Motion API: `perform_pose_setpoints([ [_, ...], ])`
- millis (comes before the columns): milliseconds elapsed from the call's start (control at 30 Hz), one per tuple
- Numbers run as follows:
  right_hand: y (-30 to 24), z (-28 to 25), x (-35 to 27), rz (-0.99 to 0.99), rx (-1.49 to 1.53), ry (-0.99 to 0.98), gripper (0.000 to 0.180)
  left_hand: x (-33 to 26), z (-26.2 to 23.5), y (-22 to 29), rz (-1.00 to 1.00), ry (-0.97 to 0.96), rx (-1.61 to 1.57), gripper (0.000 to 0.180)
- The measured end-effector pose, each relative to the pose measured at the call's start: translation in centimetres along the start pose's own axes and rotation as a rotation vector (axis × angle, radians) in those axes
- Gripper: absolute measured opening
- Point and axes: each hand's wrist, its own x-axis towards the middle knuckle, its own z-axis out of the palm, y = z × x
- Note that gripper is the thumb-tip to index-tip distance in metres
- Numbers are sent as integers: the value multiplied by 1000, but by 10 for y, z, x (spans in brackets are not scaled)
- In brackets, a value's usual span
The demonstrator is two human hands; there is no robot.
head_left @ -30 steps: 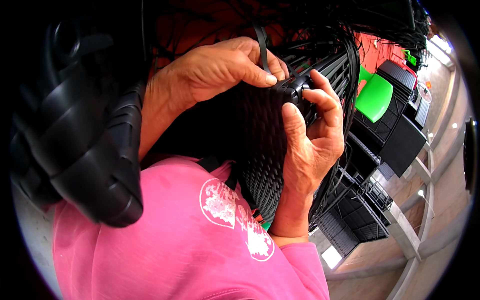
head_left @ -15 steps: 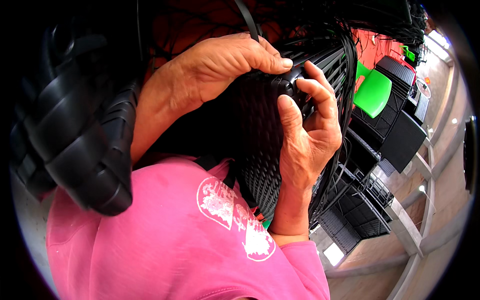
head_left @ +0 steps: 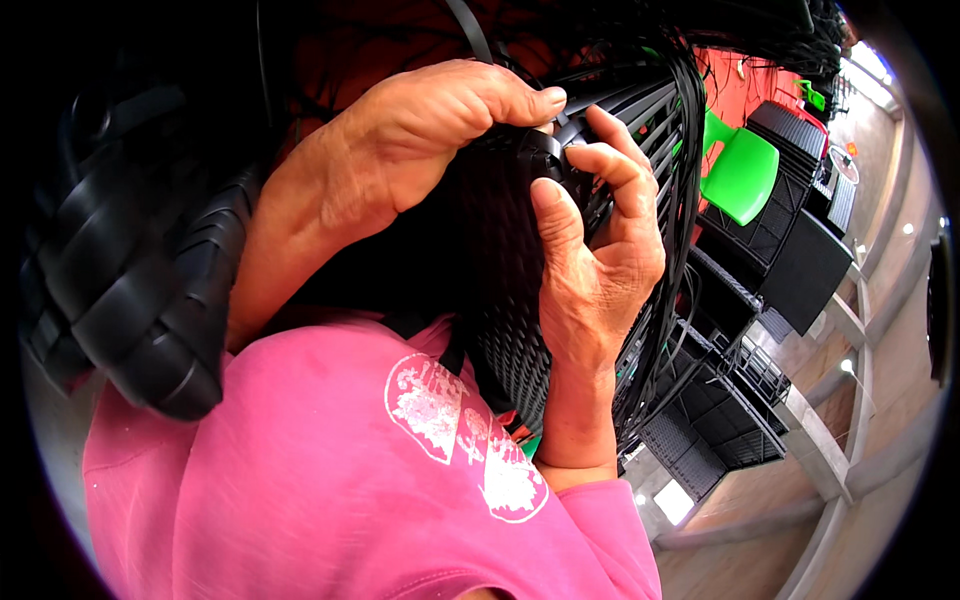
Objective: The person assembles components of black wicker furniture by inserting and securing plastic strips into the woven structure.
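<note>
A black woven panel point(head_left: 515, 320) stands in front of me, its weave made of flat plastic strips. At its upper edge my left hand point(head_left: 440, 125) pinches a black plastic strip point(head_left: 545, 145), thumb stretched along the top and the other fingers mostly hidden behind. My right hand point(head_left: 605, 255) curls round the same edge from the right, index finger and thumb closing on the looped strip. Another length of flat strip point(head_left: 468, 28) rises above my left hand. Many loose strip ends point(head_left: 685, 120) fan out behind my right hand and hang down past it.
At the left, close to me, is a thick braided black piece point(head_left: 130, 290). Beyond the panel at the right are a green chair point(head_left: 742, 178), black woven furniture point(head_left: 690, 445) and a standing fan point(head_left: 843, 165). Loose strips lie over the red floor point(head_left: 725, 80).
Both hands have shifted slightly left and, at the fingertips, a little up, still at the strip on the panel's edge. The view has also moved slightly.
</note>
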Motion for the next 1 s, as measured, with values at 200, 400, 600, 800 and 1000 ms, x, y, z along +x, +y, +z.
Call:
perform_pose_setpoints([
  [200, -2, 0, -2, 14, 22, -11, 29, 3, -19, -13, 72, -191, -52, 24],
  [400, -1, 0, -2, -12, 36, -29, 30, -11, -16, -29, 611, 195, 773, 36],
  [600, 0, -2, -5, -6, 60, -48, 31, -13, -37, -56, 617, 307, 803, 37],
  [800, 0, -2, -12, 72, 148, -1, 32, -16, -28, -61, 433, 258, 416, 40],
  [1000, -5, -3, -12, 70, 96, 3, 31, -15, -38, -57, 480, 11, 98, 45],
])
